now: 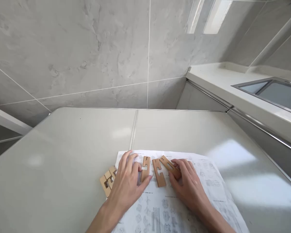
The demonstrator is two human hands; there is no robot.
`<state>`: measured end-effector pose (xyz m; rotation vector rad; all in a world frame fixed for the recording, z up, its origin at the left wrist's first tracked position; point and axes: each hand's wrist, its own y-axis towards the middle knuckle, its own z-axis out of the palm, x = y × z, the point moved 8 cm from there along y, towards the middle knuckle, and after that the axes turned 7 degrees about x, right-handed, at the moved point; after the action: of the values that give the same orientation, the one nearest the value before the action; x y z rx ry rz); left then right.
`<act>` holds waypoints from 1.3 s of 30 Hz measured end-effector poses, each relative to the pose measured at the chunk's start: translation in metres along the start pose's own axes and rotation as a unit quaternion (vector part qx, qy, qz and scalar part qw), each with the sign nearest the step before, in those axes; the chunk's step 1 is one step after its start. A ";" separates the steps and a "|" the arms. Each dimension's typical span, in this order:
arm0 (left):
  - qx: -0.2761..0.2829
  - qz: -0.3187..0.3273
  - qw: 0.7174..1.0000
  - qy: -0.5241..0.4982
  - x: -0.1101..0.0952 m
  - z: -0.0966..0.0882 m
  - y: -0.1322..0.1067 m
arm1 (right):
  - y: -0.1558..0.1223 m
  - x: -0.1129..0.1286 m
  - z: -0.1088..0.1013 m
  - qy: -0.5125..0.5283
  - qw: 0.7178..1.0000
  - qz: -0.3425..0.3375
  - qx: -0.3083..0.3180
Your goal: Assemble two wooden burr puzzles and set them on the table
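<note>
Right hand holds piece 2 at its left.

sheet on table | on sheet, left to right: piece 3, piece 1, piece 2 | left hand at piece 3, right hand at piece 2 | block cluster on table, left of left hand | wall behind table | counter right of table, sink in it

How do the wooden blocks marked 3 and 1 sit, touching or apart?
Apart: the head view shows a strip of paper between block 3 and block 1.
</note>
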<state>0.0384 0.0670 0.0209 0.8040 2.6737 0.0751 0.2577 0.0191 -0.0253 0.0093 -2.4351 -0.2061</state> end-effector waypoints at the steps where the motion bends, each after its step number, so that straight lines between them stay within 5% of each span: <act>1: -0.001 0.000 1.000 0.000 -0.001 0.000 0.000 | 0.000 0.001 0.000 0.003 1.000 -0.002 0.002; 10: -0.033 0.041 0.999 -0.013 -0.017 -0.009 0.000 | 0.002 0.005 -0.009 0.057 0.998 0.002 -0.012; 14: -0.003 0.018 0.993 -0.120 -0.021 -0.010 0.000 | 0.000 0.000 -0.007 0.153 0.986 0.057 0.018; 16: 0.053 -0.018 0.973 -0.222 -0.022 -0.002 -0.001 | -0.001 0.001 -0.005 0.193 0.979 0.067 0.028; 20: 0.178 -0.073 0.888 -0.417 -0.033 0.021 -0.008 | -0.003 0.011 -0.004 0.251 0.967 0.030 0.039; 23: 0.211 -0.083 0.854 -0.468 -0.040 0.027 -0.009 | -0.005 0.021 -0.003 0.282 0.958 -0.009 0.051; 39: 0.194 -0.112 0.829 -0.512 -0.036 0.030 -0.006 | -0.014 0.023 0.002 0.171 0.979 -0.106 0.020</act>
<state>0.0737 0.0410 0.0029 0.4138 1.7110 -0.7636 0.2387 0.0043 -0.0141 0.3003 -2.0911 -0.2292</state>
